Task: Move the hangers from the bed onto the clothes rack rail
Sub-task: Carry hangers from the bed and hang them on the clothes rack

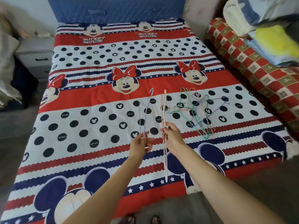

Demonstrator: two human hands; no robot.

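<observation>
My left hand (141, 145) pinches a thin blue wire hanger (146, 110) by its lower end, hook up, above the bed (80, 110). Close to its right, my right hand (171, 135) grips a pink hanger (164, 109) around its middle, seen edge-on, hook up and bottom hanging down past my wrist. A loose pile of several hangers (199, 110), green, purple and pink, lies on the bedspread to the right of my hands. No clothes rack is in view.
A grey nightstand (37, 54) stands left of the bed. A rolled red checked blanket (252, 65) and stacked bedding (262, 21) lie along the right side. My feet (142, 219) stand on grey floor at the bed's foot.
</observation>
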